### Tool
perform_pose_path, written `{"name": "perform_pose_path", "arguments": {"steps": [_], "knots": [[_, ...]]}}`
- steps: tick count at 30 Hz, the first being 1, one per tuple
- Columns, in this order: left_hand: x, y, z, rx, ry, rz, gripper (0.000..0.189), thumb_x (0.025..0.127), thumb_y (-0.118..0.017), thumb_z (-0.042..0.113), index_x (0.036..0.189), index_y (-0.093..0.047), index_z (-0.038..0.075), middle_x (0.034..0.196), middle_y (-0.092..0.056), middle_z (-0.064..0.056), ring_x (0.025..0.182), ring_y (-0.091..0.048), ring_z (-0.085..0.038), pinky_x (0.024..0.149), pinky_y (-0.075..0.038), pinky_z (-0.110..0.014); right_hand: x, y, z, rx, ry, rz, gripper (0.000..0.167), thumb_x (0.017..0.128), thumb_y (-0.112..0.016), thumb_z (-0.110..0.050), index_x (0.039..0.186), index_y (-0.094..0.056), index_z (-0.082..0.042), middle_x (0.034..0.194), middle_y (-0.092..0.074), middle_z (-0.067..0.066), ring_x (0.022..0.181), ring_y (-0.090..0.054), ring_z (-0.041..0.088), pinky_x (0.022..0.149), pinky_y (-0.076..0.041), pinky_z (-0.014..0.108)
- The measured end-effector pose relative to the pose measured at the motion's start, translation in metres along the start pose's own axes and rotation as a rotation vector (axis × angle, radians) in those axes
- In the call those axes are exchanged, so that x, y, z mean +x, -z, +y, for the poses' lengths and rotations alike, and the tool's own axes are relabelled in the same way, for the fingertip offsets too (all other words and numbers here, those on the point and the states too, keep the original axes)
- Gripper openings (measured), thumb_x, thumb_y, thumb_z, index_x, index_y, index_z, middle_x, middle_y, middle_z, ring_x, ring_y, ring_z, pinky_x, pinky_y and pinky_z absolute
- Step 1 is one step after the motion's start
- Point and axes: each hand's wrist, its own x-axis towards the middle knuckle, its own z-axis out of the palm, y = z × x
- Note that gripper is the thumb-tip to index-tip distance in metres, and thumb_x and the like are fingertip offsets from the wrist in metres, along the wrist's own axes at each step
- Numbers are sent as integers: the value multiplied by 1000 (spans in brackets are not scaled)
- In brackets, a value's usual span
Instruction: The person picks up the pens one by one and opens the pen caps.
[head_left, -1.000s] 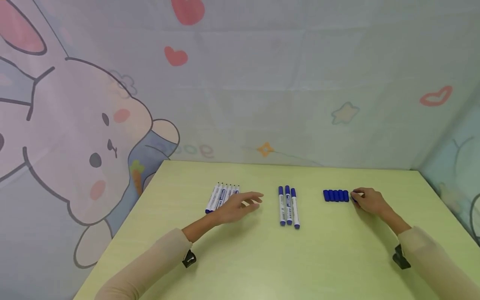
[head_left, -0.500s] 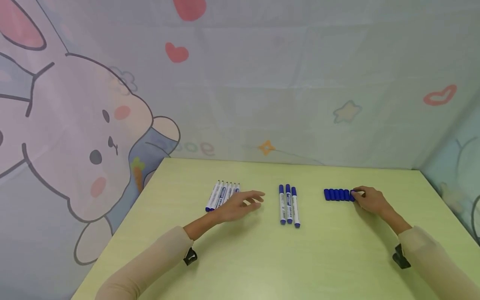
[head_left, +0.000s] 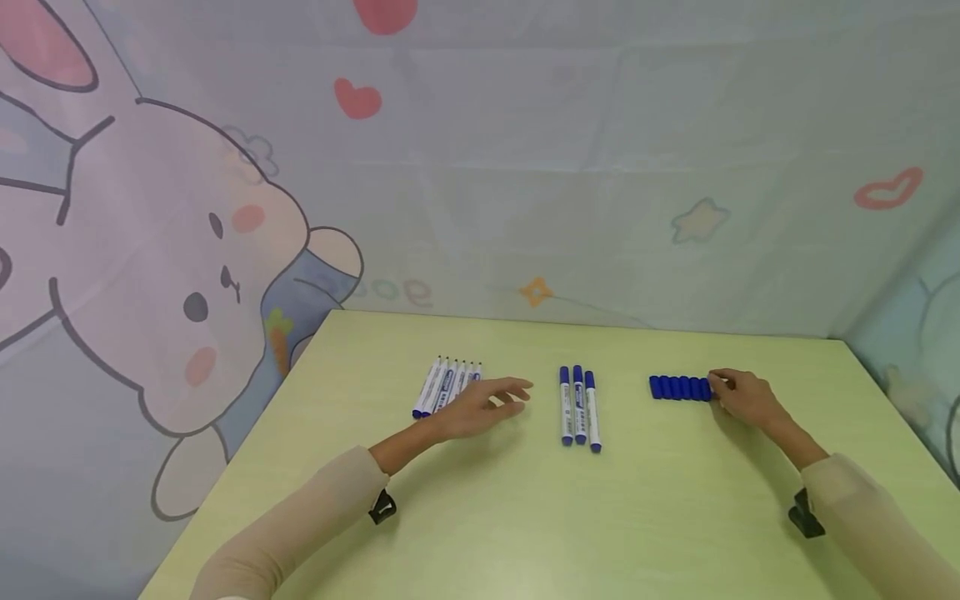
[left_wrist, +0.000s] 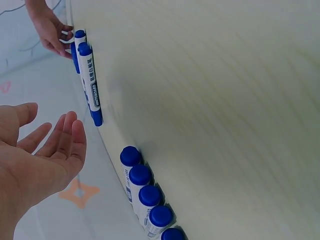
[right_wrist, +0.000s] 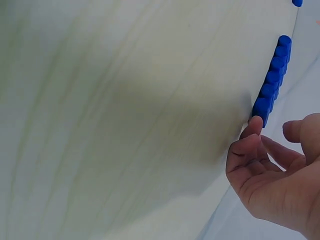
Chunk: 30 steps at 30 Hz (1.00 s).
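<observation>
Several blue marker caps lie side by side in a tight row on the right of the table. My right hand is at the row's right end. In the right wrist view a fingertip touches the end cap, and the thumb stands apart from it. Several uncapped white markers lie in a row on the left, tips toward the wall. My left hand is loosely spread beside them and partly covers them in the head view; it holds nothing.
Three capped whiteboard markers lie between the hands, blue caps toward the wall. The pale yellow-green table ends at a patterned cloth backdrop. A dark strap piece hangs below the right sleeve.
My right hand has brought a blue cap leftward against the end of the row and its pinch has loosened. The left hand stays nearly still. The head view has shifted slightly.
</observation>
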Motion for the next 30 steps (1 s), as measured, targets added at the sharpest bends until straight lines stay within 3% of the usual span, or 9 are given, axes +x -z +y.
{"name": "perform_pose_path", "arguments": {"steps": [5, 11, 17, 23, 27, 30], "knots": [[0, 0, 2, -4, 8, 3, 43, 107, -54, 21, 147, -52, 4, 134, -67, -19, 119, -66, -36, 93, -58, -39, -6, 5, 2, 53, 41, 29, 46, 111, -40, -21, 134, -54, 17, 97, -73, 24, 70, -63, 9, 61, -48, 26], [-2, 1, 3, -11, 17, 6, 43, 107, -54, 20, 147, -52, 5, 134, -67, -21, 118, -66, -35, 94, -57, -39, -14, 11, -13, 126, 168, 55, 38, 109, -47, -14, 134, -57, 11, 106, -72, 27, 80, -70, 8, 63, -53, 22], [-1, 2, 1, -8, 0, 3, 43, 107, -53, 21, 147, -52, 3, 133, -67, -22, 118, -66, -36, 94, -57, -37, -21, 12, -42, 167, 261, 65, 37, 107, -53, -13, 139, -57, 6, 122, -70, 26, 95, -60, -13, 72, -55, 19], [3, 1, 1, -6, -9, -3, 43, 107, -54, 20, 147, -52, 3, 134, -66, -22, 119, -66, -36, 96, -57, -38, -22, 9, -69, 255, 322, 39, 41, 106, -54, -11, 144, -53, 4, 137, -62, 28, 109, -51, -22, 82, -52, 10], [7, -1, 0, -7, -17, -3, 42, 107, -54, 19, 146, -53, 4, 133, -67, -20, 119, -66, -35, 97, -56, -38, -22, 4, -82, 347, 363, -56, 45, 106, -55, -9, 147, -48, 9, 144, -54, 32, 119, -50, -20, 90, -48, 6], [8, -2, 0, -6, -19, -5, 42, 107, -55, 19, 146, -54, 5, 132, -68, -19, 118, -67, -34, 96, -57, -38, -26, 1, -92, 387, 365, -136, 48, 106, -55, -11, 148, -45, 9, 149, -49, 33, 131, -57, 3, 95, -47, 6]]}}
